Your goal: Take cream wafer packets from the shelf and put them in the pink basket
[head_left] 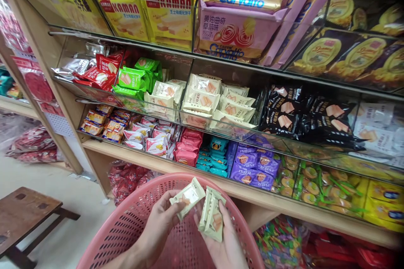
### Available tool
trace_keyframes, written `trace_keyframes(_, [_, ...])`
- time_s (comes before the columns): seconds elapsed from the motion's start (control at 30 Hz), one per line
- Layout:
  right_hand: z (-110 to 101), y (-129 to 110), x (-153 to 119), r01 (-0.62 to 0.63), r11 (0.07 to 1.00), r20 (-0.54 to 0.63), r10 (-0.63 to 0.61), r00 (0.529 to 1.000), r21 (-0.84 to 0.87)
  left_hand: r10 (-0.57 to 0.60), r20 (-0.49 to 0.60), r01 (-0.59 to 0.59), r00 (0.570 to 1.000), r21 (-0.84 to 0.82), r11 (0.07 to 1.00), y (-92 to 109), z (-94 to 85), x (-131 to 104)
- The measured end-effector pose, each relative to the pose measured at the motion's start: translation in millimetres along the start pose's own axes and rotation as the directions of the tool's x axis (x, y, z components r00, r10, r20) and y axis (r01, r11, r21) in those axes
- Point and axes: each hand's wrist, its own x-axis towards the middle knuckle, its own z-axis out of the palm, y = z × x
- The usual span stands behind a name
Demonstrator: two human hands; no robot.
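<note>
Hands over a pink basket [132,214], each gripping cream wafer packets in front of the snack shelves.

Left hand [159,229] pinches one cream packet [188,197] between thumb and fingertips — tilted, held above the basket's mesh. Right hand [225,246] lies palm-up with fingers curled around a small stack of packets [212,218], just beside the first. Matching cream packets [202,101] fill a clear bin on the middle shelf — green packets [134,77] to their left, black packets [287,113] to their right.

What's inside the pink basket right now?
Nothing shows inside the basket. Both hands hover over it: left hand holds one cream packet, right hand several packets. They hide the bottom.
</note>
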Motion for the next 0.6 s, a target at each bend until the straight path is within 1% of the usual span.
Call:
trace_keyframes(0.17, [-2,5,1,0.029,0.998,0.078,-0.025,0.997,-0.061,-0.041,-0.055,0.042,0.998,0.006,0.999,-12,6.0,-7])
trace_keyframes(0.23, [-3,6,2,0.046,0.995,0.103,-0.037,0.994,-0.087,-0.049,-0.059,0.05,0.997,0.016,0.999,-16,6.5,-8])
trace_keyframes(0.33, [-6,10,5,0.084,0.986,0.076,-0.074,0.994,-0.141,-0.085,-0.039,0.086,0.996,0.034,0.996,-21,7.5,-9])
trace_keyframes(0.43, [-9,13,8,0.117,0.975,0.033,-0.112,0.993,-0.19,-0.13,0.009,0.13,0.991,0.038,0.991,-23,9.2,-10])
trace_keyframes(0.53, [-12,15,7,0.146,0.959,0.028,-0.144,0.989,-0.242,-0.158,0.042,0.157,0.987,0.018,0.987,-23,11.1,-11])
trace_keyframes(0.6, [-12,15,5,0.16,0.947,0.032,-0.157,0.987,-0.28,-0.163,0.044,0.163,0.986,0.0,0.987,-21,12.4,-13])
